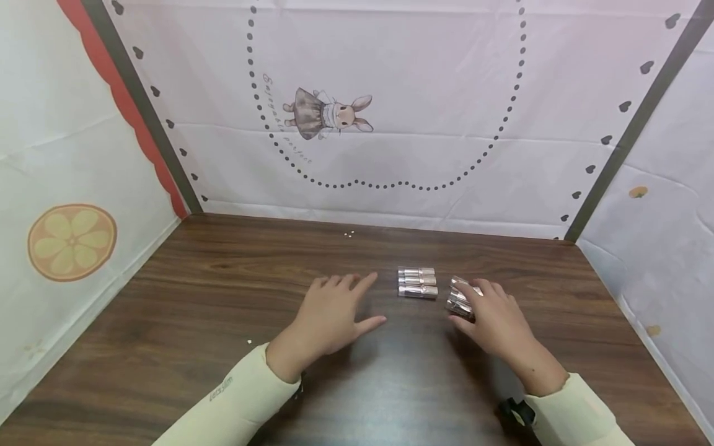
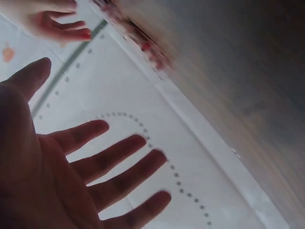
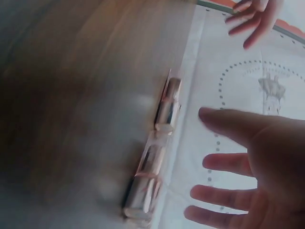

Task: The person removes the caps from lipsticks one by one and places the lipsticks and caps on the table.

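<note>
Three shiny rose-gold lipstick tubes (image 1: 417, 291) lie side by side on the brown wooden table. To their right is a second group of lipstick tubes (image 1: 458, 303), turned at a slant and partly covered by my right hand (image 1: 496, 319). That hand hovers over the group with fingers spread; in the right wrist view the fingers look straight and apart from the blurred tubes (image 3: 145, 186). My left hand (image 1: 329, 313) is held above the table left of the first group, fingers spread, holding nothing. The left wrist view shows its open palm (image 2: 57, 181).
Small white bits (image 1: 349, 234) lie near the table's back edge, and another white speck (image 1: 249, 341) lies by the left sleeve. A printed cloth (image 1: 418, 80) with a rabbit hangs behind the table. Cloth walls (image 1: 669, 248) stand at both sides.
</note>
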Action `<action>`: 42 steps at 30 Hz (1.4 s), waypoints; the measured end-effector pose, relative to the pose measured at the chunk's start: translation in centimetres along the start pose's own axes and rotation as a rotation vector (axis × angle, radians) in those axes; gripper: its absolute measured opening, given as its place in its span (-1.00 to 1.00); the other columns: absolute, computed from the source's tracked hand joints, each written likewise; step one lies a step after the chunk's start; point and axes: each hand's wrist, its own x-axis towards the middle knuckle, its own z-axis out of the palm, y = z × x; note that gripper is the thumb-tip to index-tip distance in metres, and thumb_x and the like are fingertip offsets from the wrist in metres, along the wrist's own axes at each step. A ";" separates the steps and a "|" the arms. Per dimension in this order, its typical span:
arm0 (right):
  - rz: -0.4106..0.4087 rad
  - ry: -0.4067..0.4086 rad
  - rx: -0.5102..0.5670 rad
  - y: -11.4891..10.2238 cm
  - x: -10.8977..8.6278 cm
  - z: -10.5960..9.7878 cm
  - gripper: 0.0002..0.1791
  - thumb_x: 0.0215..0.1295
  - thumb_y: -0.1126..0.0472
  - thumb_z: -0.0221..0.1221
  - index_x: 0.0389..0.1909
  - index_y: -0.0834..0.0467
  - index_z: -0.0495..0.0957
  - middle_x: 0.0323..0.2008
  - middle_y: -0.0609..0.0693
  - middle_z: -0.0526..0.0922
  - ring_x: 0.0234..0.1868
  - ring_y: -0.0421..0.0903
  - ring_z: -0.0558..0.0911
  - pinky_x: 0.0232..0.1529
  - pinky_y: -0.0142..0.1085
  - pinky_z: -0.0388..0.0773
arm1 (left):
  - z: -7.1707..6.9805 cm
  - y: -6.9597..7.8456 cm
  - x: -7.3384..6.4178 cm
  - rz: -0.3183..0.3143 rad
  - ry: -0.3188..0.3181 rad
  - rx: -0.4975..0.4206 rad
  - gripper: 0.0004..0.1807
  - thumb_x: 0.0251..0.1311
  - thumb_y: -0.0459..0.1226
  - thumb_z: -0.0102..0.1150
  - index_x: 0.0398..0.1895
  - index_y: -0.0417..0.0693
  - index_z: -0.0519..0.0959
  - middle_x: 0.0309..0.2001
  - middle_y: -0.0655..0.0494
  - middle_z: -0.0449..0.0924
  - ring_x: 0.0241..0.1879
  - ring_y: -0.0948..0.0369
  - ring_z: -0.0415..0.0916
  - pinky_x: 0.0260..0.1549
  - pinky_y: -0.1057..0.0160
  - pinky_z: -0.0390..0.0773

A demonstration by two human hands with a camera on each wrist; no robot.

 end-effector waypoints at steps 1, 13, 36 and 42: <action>0.003 0.007 0.001 0.3 0.0 0.1 -0.33 0.20 0.01 0.39 0.30 0.15 0.48 0.14 0.30 0.54 0.13 0.30 0.52 0.01 0.25 0.46 | 0.0 0.3 -0.2 0.026 0.020 0.004 -0.15 0.21 0.41 -0.01 0.47 0.22 0.31 0.24 0.00 0.57 0.17 -0.05 0.57 0.14 -0.19 0.48; 0.020 -0.032 0.013 1.7 -0.1 0.6 -0.61 0.10 0.18 0.45 -0.02 0.16 0.68 -0.34 0.04 0.56 -0.35 -0.03 0.49 -0.35 -0.12 0.43 | 0.2 3.3 -2.5 0.293 0.213 0.044 -0.60 0.12 0.22 0.30 -0.53 0.16 0.54 -0.63 0.38 0.49 -0.74 0.40 0.26 -0.73 0.37 0.17; 0.016 -0.107 0.112 0.3 -0.6 1.1 -0.77 0.09 0.39 0.38 -0.28 0.09 0.57 -0.39 -0.04 0.61 -0.38 -0.14 0.59 -0.34 -0.18 0.52 | -1.4 5.7 -5.7 0.401 0.249 0.110 -0.51 0.15 0.23 0.25 -0.64 0.15 0.38 -0.72 0.37 0.27 -0.80 0.38 0.11 -0.77 0.38 -0.05; 0.040 -0.147 0.129 0.0 -0.8 1.2 -0.72 0.09 0.34 0.42 -0.19 0.16 0.58 -0.41 -0.03 0.57 -0.42 -0.15 0.54 -0.39 -0.23 0.49 | -1.3 5.8 -5.7 0.381 0.204 0.124 -0.55 0.17 0.24 0.23 -0.58 0.15 0.44 -0.68 0.37 0.37 -0.77 0.35 0.30 -0.79 0.34 0.07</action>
